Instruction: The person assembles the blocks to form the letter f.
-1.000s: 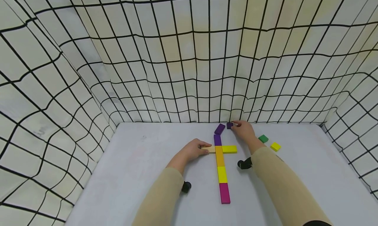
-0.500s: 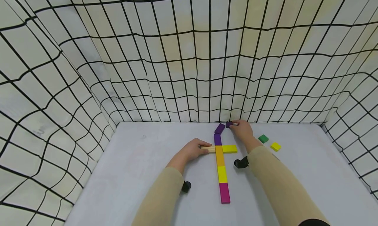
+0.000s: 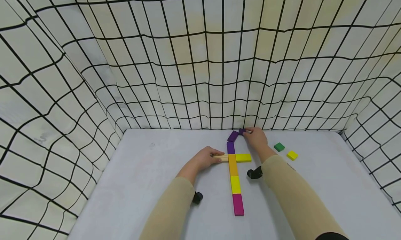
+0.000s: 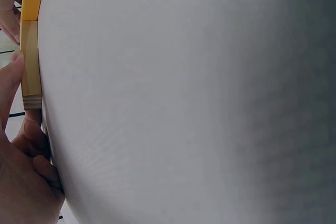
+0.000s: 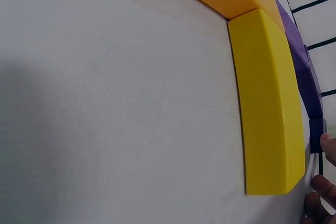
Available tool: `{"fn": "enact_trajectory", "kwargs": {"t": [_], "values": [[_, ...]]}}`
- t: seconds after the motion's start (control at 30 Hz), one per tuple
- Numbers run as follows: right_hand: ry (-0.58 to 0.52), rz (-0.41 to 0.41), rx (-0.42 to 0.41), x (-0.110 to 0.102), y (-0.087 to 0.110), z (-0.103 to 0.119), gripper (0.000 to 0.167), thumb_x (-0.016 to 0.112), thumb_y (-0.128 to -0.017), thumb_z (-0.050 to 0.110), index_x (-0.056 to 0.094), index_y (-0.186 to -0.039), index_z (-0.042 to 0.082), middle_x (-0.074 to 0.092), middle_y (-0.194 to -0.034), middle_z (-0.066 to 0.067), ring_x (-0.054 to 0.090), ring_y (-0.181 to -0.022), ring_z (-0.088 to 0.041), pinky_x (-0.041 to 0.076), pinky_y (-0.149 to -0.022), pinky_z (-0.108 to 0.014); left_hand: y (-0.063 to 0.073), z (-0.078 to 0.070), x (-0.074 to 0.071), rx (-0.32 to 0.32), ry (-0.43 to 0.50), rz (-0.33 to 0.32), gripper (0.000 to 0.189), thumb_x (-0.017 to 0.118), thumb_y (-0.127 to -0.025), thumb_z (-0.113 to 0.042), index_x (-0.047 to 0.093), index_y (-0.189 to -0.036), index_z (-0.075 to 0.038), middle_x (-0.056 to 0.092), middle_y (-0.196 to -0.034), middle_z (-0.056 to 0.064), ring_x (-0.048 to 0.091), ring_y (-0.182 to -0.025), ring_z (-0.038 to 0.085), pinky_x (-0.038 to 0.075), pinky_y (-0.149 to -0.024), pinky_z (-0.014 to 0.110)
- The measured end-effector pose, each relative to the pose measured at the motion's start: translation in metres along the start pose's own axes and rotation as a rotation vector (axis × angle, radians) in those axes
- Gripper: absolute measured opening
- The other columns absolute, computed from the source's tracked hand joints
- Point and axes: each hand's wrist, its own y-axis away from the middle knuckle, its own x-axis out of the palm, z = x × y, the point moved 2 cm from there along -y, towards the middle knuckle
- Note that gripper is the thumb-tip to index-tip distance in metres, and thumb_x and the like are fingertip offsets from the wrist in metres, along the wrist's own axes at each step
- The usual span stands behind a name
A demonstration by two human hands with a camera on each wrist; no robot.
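My left hand [image 3: 204, 159] pinches the free end of a plain wooden block [image 3: 223, 158], whose other end meets an orange block [image 3: 233, 165]. At the table's far edge my right hand [image 3: 257, 138] holds a small dark purple block [image 3: 241, 131] at the fingertips. That block lies against the upper end of a tilted purple block [image 3: 233, 136]. Below it, another purple block [image 3: 230, 148] joins the orange one. A yellow block [image 3: 243, 158] sticks out to the right, and fingers [image 5: 328, 145] touch the small block in the right wrist view.
The line continues toward me with a second yellow block [image 3: 235, 185] and a magenta block [image 3: 238, 204]. Right of my right hand lie a loose green block [image 3: 279, 147] and a small yellow block [image 3: 292, 155]. Black netting [image 3: 206, 62] over pale walls encloses the white table [image 3: 150, 170].
My right hand has slid the small dark purple block slightly left, up against the tilted purple block. The left hand stays on the wooden block.
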Motion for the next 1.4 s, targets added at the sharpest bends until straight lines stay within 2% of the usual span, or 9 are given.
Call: {"fn": "enact_trajectory", "kwargs": {"t": [0.13,0.3,0.53,0.67,0.87,1.13,1.4], "values": [[-0.01,-0.002,0.002,0.0,0.0,0.0,0.042,0.058,-0.101,0.028,0.057,-0.14,0.012,0.051,-0.142,-0.018,0.045,-0.132,-0.037,0.037,-0.108,-0.052,0.0,0.0,0.0,0.002,0.001,0.002,0.029,0.067,-0.096,-0.03,0.072,-0.124,-0.029,0.06,-0.124,0.002,0.052,-0.117,0.023,0.037,-0.109,0.048],[-0.024,-0.013,-0.007,0.0,0.001,-0.002,0.044,0.058,-0.101,0.029,0.056,-0.141,0.013,0.057,-0.134,-0.018,0.054,-0.117,-0.034,0.045,-0.099,-0.049,0.001,0.0,-0.001,-0.002,0.005,0.003,0.028,0.067,-0.096,-0.03,0.072,-0.124,-0.029,0.06,-0.125,0.003,0.052,-0.118,0.023,0.037,-0.109,0.048],[-0.004,-0.039,-0.031,-0.004,0.002,-0.009,0.045,0.059,-0.1,0.031,0.057,-0.141,0.013,0.06,-0.125,-0.018,0.054,-0.106,-0.032,0.049,-0.091,-0.046,0.002,-0.001,-0.002,0.004,0.005,0.001,0.029,0.067,-0.096,-0.03,0.072,-0.124,-0.028,0.06,-0.124,0.003,0.052,-0.115,0.023,0.038,-0.109,0.048],[0.006,-0.04,-0.053,-0.012,0.005,-0.012,0.045,0.059,-0.1,0.033,0.057,-0.141,0.014,0.059,-0.128,-0.018,0.055,-0.11,-0.034,0.049,-0.093,-0.047,0.001,0.001,-0.002,0.003,-0.002,-0.004,0.028,0.066,-0.096,-0.03,0.072,-0.124,-0.03,0.06,-0.127,0.002,0.052,-0.117,0.022,0.038,-0.109,0.048],[0.038,-0.005,-0.08,-0.032,0.012,-0.02,0.048,0.059,-0.099,0.037,0.056,-0.142,0.013,0.056,-0.136,-0.018,0.051,-0.122,-0.038,0.043,-0.101,-0.051,0.002,0.001,-0.001,0.003,0.005,0.002,0.029,0.067,-0.096,-0.031,0.071,-0.124,-0.03,0.059,-0.126,0.004,0.051,-0.117,0.024,0.037,-0.109,0.049],[0.098,-0.01,-0.134,-0.059,0.026,-0.038,0.049,0.06,-0.099,0.035,0.056,-0.141,0.012,0.058,-0.133,-0.02,0.046,-0.128,-0.042,0.039,-0.104,-0.055,0.0,0.002,0.0,0.009,0.001,0.006,0.029,0.067,-0.096,-0.031,0.071,-0.124,-0.03,0.059,-0.125,0.003,0.051,-0.117,0.023,0.037,-0.109,0.048],[0.114,-0.004,-0.175,-0.085,0.047,-0.064,0.05,0.061,-0.099,0.034,0.055,-0.14,0.007,0.056,-0.134,-0.022,0.051,-0.118,-0.042,0.044,-0.094,-0.056,-0.001,0.001,0.0,0.014,0.001,0.011,0.029,0.067,-0.096,-0.03,0.071,-0.124,-0.029,0.06,-0.126,0.004,0.051,-0.119,0.024,0.037,-0.109,0.048]]}}
